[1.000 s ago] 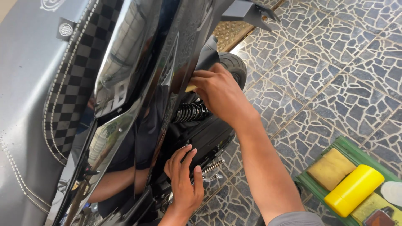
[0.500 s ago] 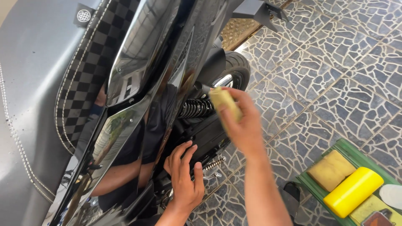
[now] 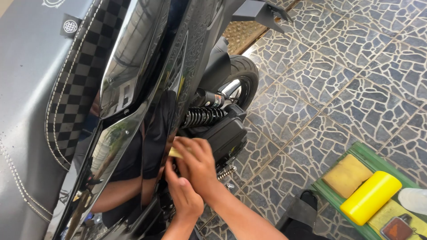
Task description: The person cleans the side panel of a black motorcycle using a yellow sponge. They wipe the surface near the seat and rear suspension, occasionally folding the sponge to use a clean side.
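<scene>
Head view puts your right hand point(image 3: 198, 162) at the centre of things: its fingers are curled over a small pale yellow sponge pad point(image 3: 175, 152), pressing it against the lower edge of the glossy black side panel of the motorcycle point(image 3: 147, 102). Only a corner of that pad peeks out at the left of your knuckles; the rest is hidden under your palm. Your left hand point(image 3: 183, 193) sits just below and slightly left of the right one, touching it, with its fingers reaching up towards the same spot; whether it grips anything you cannot tell, since the right hand covers its fingertips.

Just right of your hands is the black boxy engine cover point(image 3: 227, 135), and above it the black coiled rear shock spring point(image 3: 202, 116). Behind that stands the black rear tyre point(image 3: 247, 73). Left of the panel runs the grey seat with its black-and-white chequered strip point(image 3: 75, 84).

Well apart from your hands, at the lower right on the blue mosaic stone floor point(image 3: 338, 75), lies a green plastic tray point(image 3: 362, 153) holding a yellow cylindrical bottle point(image 3: 371, 198) and a mustard-yellow folded cloth point(image 3: 347, 175).
</scene>
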